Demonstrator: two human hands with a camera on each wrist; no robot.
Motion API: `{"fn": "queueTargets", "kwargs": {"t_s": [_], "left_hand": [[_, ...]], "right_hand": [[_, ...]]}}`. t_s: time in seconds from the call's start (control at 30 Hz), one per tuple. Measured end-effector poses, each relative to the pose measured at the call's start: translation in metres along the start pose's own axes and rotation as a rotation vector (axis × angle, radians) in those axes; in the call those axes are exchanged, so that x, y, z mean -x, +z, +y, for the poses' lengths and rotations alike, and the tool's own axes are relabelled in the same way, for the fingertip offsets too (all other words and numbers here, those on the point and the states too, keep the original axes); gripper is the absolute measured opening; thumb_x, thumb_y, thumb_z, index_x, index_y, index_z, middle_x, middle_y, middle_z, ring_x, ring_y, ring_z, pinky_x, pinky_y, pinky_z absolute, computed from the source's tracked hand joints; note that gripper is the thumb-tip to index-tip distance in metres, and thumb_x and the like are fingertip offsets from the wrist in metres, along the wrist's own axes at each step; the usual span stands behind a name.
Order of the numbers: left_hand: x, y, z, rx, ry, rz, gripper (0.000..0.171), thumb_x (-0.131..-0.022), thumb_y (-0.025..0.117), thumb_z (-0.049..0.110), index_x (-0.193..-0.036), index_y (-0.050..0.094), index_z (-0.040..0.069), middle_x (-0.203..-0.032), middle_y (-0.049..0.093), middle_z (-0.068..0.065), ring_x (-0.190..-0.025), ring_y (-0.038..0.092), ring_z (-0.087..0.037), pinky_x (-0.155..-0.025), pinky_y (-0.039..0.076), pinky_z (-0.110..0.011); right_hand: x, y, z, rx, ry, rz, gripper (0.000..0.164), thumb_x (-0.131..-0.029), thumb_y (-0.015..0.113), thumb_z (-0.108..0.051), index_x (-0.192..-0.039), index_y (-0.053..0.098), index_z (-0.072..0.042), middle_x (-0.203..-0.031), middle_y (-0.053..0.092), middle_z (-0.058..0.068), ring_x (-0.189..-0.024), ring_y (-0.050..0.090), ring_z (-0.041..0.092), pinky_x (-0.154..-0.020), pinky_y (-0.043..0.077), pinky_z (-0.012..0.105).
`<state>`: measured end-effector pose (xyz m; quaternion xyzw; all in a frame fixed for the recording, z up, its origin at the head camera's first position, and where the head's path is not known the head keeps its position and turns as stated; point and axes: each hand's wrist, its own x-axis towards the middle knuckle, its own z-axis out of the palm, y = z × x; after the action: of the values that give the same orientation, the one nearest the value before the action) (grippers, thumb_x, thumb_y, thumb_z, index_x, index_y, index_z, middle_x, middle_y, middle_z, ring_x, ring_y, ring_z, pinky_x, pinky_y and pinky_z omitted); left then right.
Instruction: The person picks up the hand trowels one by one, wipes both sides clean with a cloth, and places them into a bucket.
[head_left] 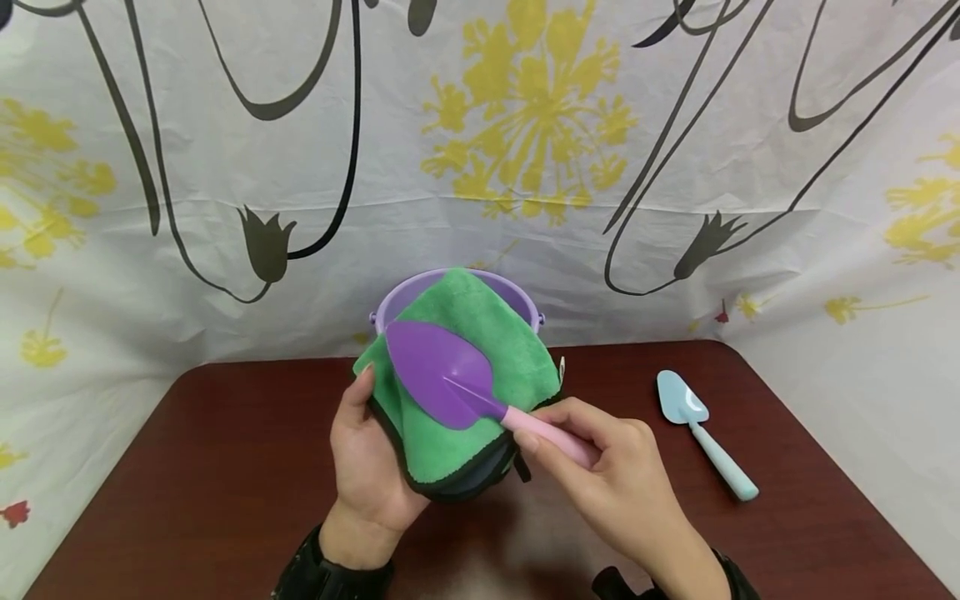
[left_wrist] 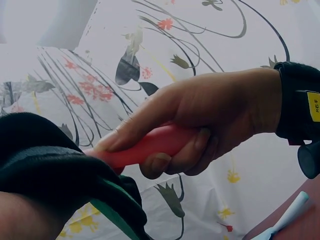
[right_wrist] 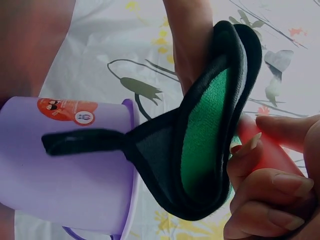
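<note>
My right hand (head_left: 615, 471) grips the pink handle of a purple toy shovel (head_left: 438, 375), its blade face up over a green cloth (head_left: 517, 346) with dark edging. Under the cloth's left side, my left hand (head_left: 371, 462) holds it with the thumb at the edge; its other fingers are hidden. In the right wrist view the cloth (right_wrist: 205, 135) appears folded, with a dark strap (right_wrist: 85, 141) sticking out. The left wrist view shows the right hand (left_wrist: 200, 110) curled round the pink handle (left_wrist: 160, 142). Behind the cloth stands a purple bucket (head_left: 397, 296), partly covered from sight.
A light blue toy shovel (head_left: 678, 398) lies on the dark red-brown table (head_left: 247, 450) to the right. A white sheet (head_left: 315, 167) with yellow and grey flower prints hangs behind the table and shows along both its sides.
</note>
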<state>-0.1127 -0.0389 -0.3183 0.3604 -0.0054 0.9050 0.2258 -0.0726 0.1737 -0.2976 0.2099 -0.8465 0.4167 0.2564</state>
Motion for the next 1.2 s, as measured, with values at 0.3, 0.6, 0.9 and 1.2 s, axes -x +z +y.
{"fn": "queueTargets", "kwargs": {"t_s": [0.3, 0.6, 0.9, 1.2], "left_hand": [[0.007, 0.008, 0.010, -0.115, 0.013, 0.096, 0.058, -0.108, 0.002, 0.042, -0.147, 0.033, 0.014, -0.145, 0.045, -0.007, -0.135, 0.046, -0.024, -0.121, 0.037, -0.039], [0.023, 0.000, 0.027, -0.207, 0.054, 0.323, 0.039, -0.107, 0.019, 0.027, -0.145, 0.018, 0.017, -0.142, 0.045, -0.004, -0.127, 0.052, -0.022, -0.107, 0.049, -0.038], [0.030, 0.001, 0.040, -0.036, 0.123, 0.241, 0.045, -0.103, 0.024, 0.020, -0.148, 0.025, 0.014, -0.149, 0.043, -0.009, -0.135, 0.049, -0.030, -0.112, 0.046, -0.047], [0.028, 0.002, 0.043, -0.032, 0.113, 0.233, 0.044, -0.102, 0.025, 0.019, -0.146, 0.028, 0.013, -0.147, 0.045, -0.009, -0.133, 0.051, -0.029, -0.111, 0.046, -0.046]], "right_hand": [[0.001, 0.002, 0.000, -0.001, 0.000, -0.007, 0.017, -0.084, 0.083, -0.018, -0.091, 0.073, -0.030, -0.069, 0.063, -0.018, -0.052, 0.046, -0.001, -0.047, 0.038, 0.013], [0.002, 0.002, 0.003, -0.002, 0.011, -0.012, 0.017, -0.084, 0.083, -0.018, -0.092, 0.073, -0.030, -0.071, 0.064, -0.017, -0.054, 0.048, -0.001, -0.048, 0.039, 0.014], [0.003, -0.002, 0.009, 0.019, -0.009, -0.020, 0.021, -0.083, 0.083, -0.016, -0.094, 0.073, -0.031, -0.073, 0.065, -0.016, -0.057, 0.050, -0.001, -0.049, 0.040, 0.013], [0.003, -0.013, 0.015, 0.035, -0.024, -0.033, 0.024, -0.082, 0.084, -0.013, -0.094, 0.073, -0.031, -0.073, 0.066, -0.016, -0.057, 0.049, -0.001, -0.051, 0.040, 0.013]]}}
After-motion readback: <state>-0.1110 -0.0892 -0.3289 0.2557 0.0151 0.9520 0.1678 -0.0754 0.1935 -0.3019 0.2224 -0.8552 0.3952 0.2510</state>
